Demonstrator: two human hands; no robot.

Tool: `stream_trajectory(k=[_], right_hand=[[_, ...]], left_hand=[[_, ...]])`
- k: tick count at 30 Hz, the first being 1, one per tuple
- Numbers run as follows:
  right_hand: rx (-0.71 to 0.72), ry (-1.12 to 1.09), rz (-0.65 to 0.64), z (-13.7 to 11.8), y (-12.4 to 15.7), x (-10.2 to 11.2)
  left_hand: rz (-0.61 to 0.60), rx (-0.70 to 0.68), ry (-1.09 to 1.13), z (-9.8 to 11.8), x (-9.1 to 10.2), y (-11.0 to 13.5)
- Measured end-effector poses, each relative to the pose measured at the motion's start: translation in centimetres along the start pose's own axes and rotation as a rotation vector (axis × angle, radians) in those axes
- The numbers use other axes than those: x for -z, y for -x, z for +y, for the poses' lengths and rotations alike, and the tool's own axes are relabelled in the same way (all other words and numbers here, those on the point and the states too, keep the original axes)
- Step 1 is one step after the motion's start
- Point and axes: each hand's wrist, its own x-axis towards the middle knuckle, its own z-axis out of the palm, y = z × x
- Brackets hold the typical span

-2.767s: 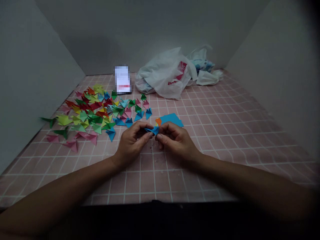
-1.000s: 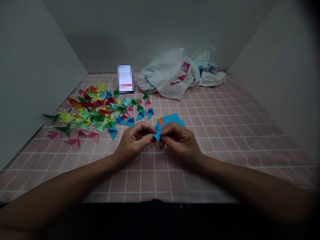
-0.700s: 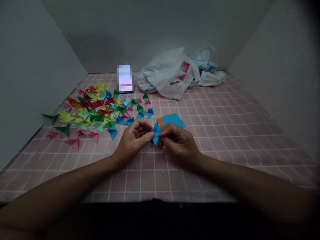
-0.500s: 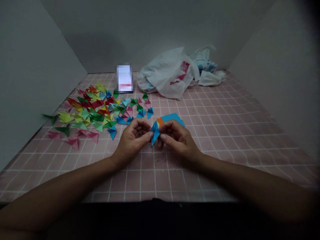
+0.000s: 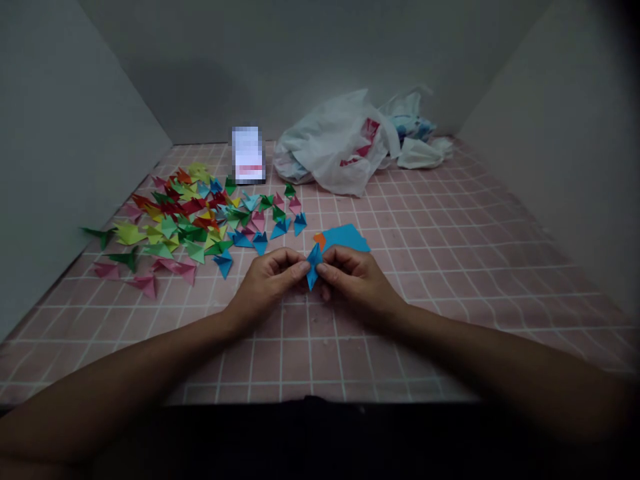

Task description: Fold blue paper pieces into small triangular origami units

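Observation:
A small piece of folded blue paper (image 5: 313,268), narrow and diamond-shaped, stands between my two hands above the table. My left hand (image 5: 273,280) pinches its left edge with thumb and fingers. On the opposite edge, my right hand (image 5: 357,283) has it pinched too. Just behind my hands lie flat blue paper sheets (image 5: 346,237), partly covered by my right hand. A bit of orange paper (image 5: 319,238) shows beside them. Left of my left hand sits a blue folded paper piece (image 5: 223,263).
Many colourful folded paper pieces (image 5: 193,232) spread over the left of the table (image 5: 475,280), under a pink checked cloth. A phone (image 5: 249,155) with a blurred screen stands behind them. White plastic bags (image 5: 335,150) lie at the back, near the wall (image 5: 310,53).
Both hands have shifted slightly, and the blue folded paper is now more upright and a little further right. Less of the paper behind my hands is covered around the orange bit.

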Motion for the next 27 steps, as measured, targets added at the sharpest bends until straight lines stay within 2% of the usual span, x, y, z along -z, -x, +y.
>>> stream_trajectory(k=[8,14,18,27], right_hand=[[-0.006,0.008,-0.045,-0.01,-0.01,0.16],[0.014,0.094,-0.011,-0.20,-0.04,0.01],[-0.006,0.042,-0.024,-0.24,-0.05,-0.01],[-0.037,0.004,0.000,-0.17,-0.10,0.11]], left_hand=[[0.021,-0.039,-0.033,0.28,0.09,-0.01],[-0.014,-0.001,-0.048,0.03,0.02,-0.05],[-0.015,0.021,-0.056,0.07,-0.02,-0.04],[-0.110,0.063,-0.049,0.30,-0.14,-0.05]])
